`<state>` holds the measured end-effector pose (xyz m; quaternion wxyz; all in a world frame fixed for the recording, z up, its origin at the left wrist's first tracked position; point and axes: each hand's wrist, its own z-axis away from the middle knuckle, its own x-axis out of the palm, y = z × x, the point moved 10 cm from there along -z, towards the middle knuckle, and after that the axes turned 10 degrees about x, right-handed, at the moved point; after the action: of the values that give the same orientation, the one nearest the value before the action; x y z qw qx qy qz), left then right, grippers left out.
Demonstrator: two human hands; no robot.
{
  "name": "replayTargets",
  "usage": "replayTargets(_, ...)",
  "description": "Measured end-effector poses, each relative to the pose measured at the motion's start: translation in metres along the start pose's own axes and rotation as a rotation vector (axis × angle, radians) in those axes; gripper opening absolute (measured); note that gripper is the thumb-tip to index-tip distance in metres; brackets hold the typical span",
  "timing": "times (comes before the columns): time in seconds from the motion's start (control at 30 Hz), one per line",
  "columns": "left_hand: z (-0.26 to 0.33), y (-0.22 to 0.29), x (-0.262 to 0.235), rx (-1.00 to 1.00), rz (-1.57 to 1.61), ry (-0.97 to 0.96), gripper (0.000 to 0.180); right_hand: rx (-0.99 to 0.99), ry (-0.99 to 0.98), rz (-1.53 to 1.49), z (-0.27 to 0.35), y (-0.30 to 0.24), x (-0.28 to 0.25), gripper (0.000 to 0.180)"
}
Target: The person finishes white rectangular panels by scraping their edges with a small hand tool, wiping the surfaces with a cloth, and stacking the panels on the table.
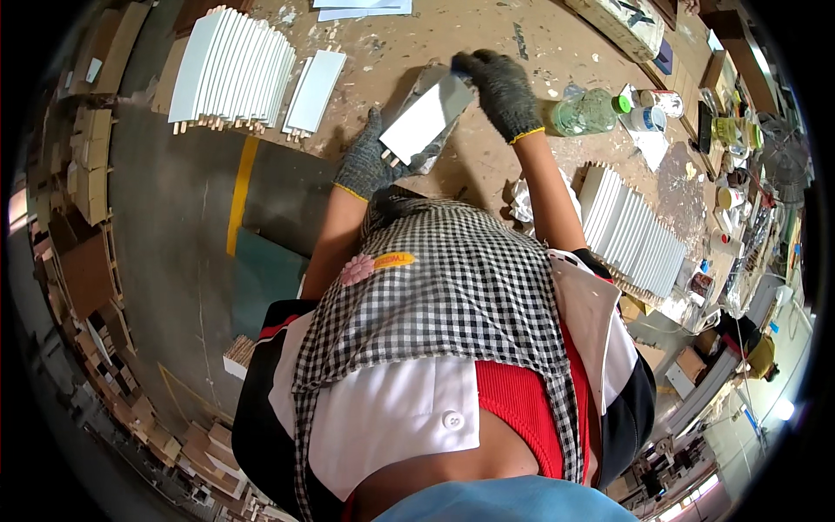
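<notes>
Closest to the camera is a black and white checked apron (452,287) over a red and white shirt. Past it, two bare arms reach up toward 12 o'clock, both in dark knit gloves.

Left hand (370,161) is closed around the low end of a small white panel (426,120). Little wooden pegs stick out of that end, right by the fingers. Right hand (503,87) presses on the top end of the panel at about 12 o'clock. Its grip is closed too, but something grey sits under the fingers and I cannot tell what it is. So the panel is held up between both hands, tilted, just over the dusty brown counter (487,35).

At 11 o'clock a row of white panels (230,74) stands on edge, with one more lying just beside it. At 3 o'clock another row of panels (631,230) leans together. A green-capped clear bottle (591,110) lies near the right wrist, with small pots beyond it.

What could go wrong? The panel is only held by its ends, so a hard push from the top hand might make it slip out. The right elbow is close to the bottle and the 3 o'clock row and could knock them.
</notes>
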<state>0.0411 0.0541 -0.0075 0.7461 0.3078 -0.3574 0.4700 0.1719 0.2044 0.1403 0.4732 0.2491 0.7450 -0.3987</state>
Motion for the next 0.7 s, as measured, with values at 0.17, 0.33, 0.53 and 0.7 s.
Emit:
replayTargets(0.17, 0.018, -0.001, 0.033, 0.036, 0.077, 0.036, 0.093, 0.220, 0.091, -0.456, 0.016, 0.031, -0.033, 0.037)
replayTargets(0.33, 0.015, 0.005, 0.010, 0.085, -0.060, 0.174, 0.093, -0.016, -0.022, -0.476, 0.043, -0.036, -0.033, 0.042)
replayTargets(0.53, 0.022, 0.007, 0.038, -0.004, 0.195, -0.475, 0.090, -0.259, -0.208, -0.320, 0.034, -0.119, -0.009, 0.057)
replayTargets(0.7, 0.016, 0.008, 0.034, -0.014, 0.259, -0.235, 0.088, -0.339, -0.295, -0.162, 0.024, -0.136, 0.005, 0.052)
